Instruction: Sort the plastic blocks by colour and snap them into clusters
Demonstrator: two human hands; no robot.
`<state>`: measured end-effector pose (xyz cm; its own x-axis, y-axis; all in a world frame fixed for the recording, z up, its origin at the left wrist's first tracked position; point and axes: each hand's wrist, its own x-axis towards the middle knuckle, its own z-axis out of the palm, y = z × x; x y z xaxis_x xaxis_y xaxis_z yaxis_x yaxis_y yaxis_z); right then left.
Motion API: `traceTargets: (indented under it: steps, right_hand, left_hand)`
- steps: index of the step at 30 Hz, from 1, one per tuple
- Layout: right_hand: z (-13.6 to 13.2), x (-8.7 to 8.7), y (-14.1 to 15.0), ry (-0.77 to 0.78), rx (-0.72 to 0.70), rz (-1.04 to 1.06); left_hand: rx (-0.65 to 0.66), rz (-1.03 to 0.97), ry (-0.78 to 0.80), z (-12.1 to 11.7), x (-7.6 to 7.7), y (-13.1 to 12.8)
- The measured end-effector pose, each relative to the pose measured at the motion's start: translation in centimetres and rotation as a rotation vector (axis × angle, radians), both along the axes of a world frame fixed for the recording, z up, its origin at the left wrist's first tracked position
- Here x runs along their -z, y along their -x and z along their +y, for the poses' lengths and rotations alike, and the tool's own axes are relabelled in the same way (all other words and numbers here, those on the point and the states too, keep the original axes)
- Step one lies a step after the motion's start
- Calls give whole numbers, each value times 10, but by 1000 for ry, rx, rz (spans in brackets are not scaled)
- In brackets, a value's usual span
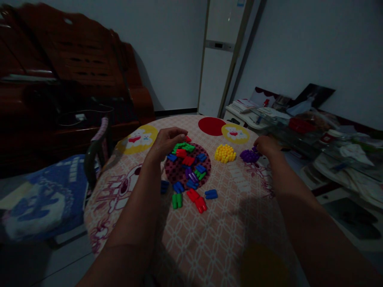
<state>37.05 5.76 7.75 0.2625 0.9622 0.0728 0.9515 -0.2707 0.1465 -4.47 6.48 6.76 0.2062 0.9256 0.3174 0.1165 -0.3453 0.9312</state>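
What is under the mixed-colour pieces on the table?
A round, dark-spotted patch shows between the pieces, with patterned tablecloth around it; whatever the pieces directly cover is hidden.

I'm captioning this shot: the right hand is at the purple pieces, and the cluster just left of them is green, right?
Not quite: in the head view that cluster is yellow, not green. The right hand is at the purple pieces.

Shiny plastic pieces (pixel 201 204), matt tablecloth (pixel 215 229), glossy wooden bench (pixel 89 50).

The table (pixel 194 239) bears yellow pieces (pixel 225 154), purple pieces (pixel 249 156) and mixed-colour pieces (pixel 188 160).
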Motion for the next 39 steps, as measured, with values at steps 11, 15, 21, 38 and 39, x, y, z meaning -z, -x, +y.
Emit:
traceTargets:
  steps: [11,15,21,38,39]
  right_hand:
    - [3,20,3,80,-94,61]
    - [-7,15,15,-144,-80,90]
    - [-42,24,93,-413,-450,357]
    - [-24,58,248,-43,-708,159]
    - [-25,55,250,-47,-724,152]
  left_hand:
    - [-52,-42,-19,0,-3,9]
    - [-66,-77,-19,0,-3,11]
    - [-112,-178,-16,0,-6,8]
    - [-215,-252,10,4,-6,14]
    - [-212,-253,4,4,-6,13]
